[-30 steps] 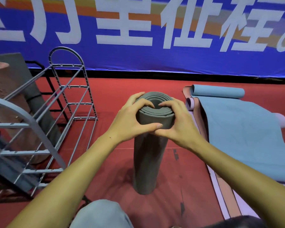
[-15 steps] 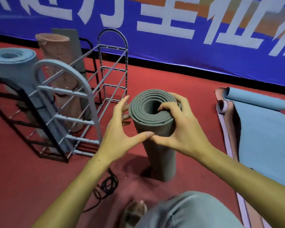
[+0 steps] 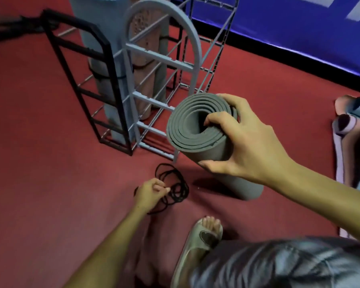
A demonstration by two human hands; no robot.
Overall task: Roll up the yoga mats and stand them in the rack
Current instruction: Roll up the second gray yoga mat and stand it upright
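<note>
A rolled grey yoga mat (image 3: 191, 129) stands on end on the red floor, leaning slightly. My right hand (image 3: 245, 142) grips its top, fingers hooked into the roll's centre and thumb against the outside. My left hand (image 3: 151, 193) is low on the floor, pinching a bundle of black elastic cords (image 3: 173, 187). Just behind the mat stands a blue-grey wire rack (image 3: 164, 57) and a black rack (image 3: 87, 80) beside it. A rolled blue mat (image 3: 104, 48) and a rolled pinkish mat (image 3: 148, 38) stand in the racks.
At the right edge lie partly rolled blue and lilac mats (image 3: 349, 123) on the floor. A blue banner wall (image 3: 289, 19) runs along the back. My foot in a sandal (image 3: 204, 235) and my knee are at the bottom.
My left hand has left the grey mat and dropped to the floor onto the black cords. The right hand alone keeps the mat upright. The view has swung left and down.
</note>
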